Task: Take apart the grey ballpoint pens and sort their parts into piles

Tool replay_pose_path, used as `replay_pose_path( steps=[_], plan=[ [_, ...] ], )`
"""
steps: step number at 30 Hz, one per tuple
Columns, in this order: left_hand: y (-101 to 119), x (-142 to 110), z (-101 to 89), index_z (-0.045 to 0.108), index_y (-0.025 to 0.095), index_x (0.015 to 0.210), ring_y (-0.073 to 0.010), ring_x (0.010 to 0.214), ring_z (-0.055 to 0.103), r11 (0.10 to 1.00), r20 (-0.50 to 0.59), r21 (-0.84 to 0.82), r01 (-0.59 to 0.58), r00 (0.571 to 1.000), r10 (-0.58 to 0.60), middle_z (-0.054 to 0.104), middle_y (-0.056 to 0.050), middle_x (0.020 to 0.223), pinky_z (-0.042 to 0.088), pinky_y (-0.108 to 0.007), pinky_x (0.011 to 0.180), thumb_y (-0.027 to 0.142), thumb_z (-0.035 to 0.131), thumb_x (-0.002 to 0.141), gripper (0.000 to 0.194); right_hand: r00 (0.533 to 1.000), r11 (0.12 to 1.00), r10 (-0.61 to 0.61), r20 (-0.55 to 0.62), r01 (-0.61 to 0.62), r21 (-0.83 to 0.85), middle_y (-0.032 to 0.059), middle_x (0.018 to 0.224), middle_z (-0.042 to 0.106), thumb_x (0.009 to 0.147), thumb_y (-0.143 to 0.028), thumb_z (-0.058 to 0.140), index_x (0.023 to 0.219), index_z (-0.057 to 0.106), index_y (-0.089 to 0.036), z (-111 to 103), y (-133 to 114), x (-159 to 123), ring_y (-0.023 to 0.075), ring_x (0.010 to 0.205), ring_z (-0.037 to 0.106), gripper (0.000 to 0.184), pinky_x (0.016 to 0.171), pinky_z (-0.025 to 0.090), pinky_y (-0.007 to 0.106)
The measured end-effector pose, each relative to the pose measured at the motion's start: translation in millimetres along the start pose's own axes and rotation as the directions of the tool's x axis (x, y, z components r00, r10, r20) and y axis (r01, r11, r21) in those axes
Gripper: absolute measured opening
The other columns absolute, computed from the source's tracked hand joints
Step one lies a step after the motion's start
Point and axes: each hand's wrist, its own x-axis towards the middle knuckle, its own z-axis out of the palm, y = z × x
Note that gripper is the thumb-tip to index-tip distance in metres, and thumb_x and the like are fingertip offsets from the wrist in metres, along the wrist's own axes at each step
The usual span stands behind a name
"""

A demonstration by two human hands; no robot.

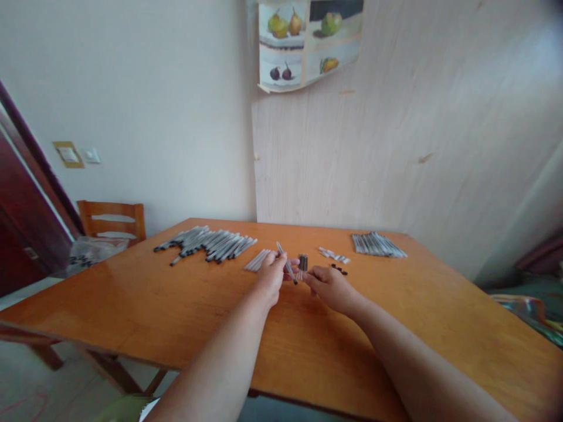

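My left grip [269,278] clasps a tilted pen [289,270] over the tabletop [158,299]. My right grip [332,287] sits just beside its dark lower end; whether it holds anything, I can't tell.

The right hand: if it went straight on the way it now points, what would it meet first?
Most likely the left hand, which holds a pen; depth is unclear, and dark rods show close by.
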Motion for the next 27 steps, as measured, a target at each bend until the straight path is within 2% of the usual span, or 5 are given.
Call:
replay_pose_path(
  steps=[4,8,16,22,27],
  plan=[
    [0,-1,0.4,0.048,0.020,0.095,-0.0160,0.063,0.068,0.999,0.026,-0.053,0.009,1.000,-0.008,0.072,-0.008,0.087,0.046,-0.022,0.050,0.041,0.063,0.082,0.029,0.997,0.999,-0.020,0.078,0.017,0.038,-0.0026,0.057,0.050,0.089,-0.044,0.044,0.065,0.051,-0.019,8,2,-1,0.0104,0.054,0.044,0.035,0.052,0.030,0.023],
    [0,-3,2.0,0.047,0.019,0.095,-0.0165,0.063,0.068,0.997,0.048,-0.072,0.021,0.999,-0.018,0.072,-0.009,0.087,0.048,-0.024,0.052,0.041,0.062,0.082,0.029,0.992,0.992,0.034,0.122,-0.048,0.119,-0.0025,0.056,0.050,0.089,-0.044,0.044,0.063,0.050,-0.018,9,2,-2,0.0097,0.051,0.042,0.037,0.050,0.031,0.022],
    [3,-6,4.1,0.047,0.020,0.099,-0.0170,0.067,0.068,0.995,0.078,-0.090,0.042,0.996,-0.035,0.072,-0.009,0.089,0.049,-0.026,0.056,0.040,0.063,0.082,0.031,0.980,0.942,0.138,0.144,-0.175,0.285,-0.0022,0.054,0.053,0.086,-0.047,0.049,0.073,0.057,-0.018,13,9,0,0.0090,0.047,0.040,0.033,0.046,0.028,0.022],
    [5,-10,3.1,0.054,0.017,0.096,-0.0151,0.072,0.067,0.996,0.187,-0.061,0.061,0.981,-0.049,0.072,-0.011,0.092,0.047,-0.023,0.059,0.040,0.069,0.077,0.033,0.969,0.873,0.198,0.147,-0.243,0.423,-0.0026,0.052,0.053,0.084,-0.048,0.052,0.074,0.053,-0.018,8,2,0,0.0081,0.043,0.040,0.032,0.045,0.027,0.022],
    [3,-8,2.3,0.054,0.017,0.094,-0.0143,0.072,0.066,0.995,0.203,-0.088,0.044,0.979,-0.026,0.072,-0.010,0.091,0.048,-0.025,0.064,0.039,0.070,0.077,0.032,0.960,0.858,0.202,0.195,-0.270,0.438,0.0015,0.055,0.058,0.088,-0.049,0.046,0.079,0.057,-0.016,5,-2,-2,0.0089,0.043,0.044,0.037,0.043,0.028,0.021]
  ],
)
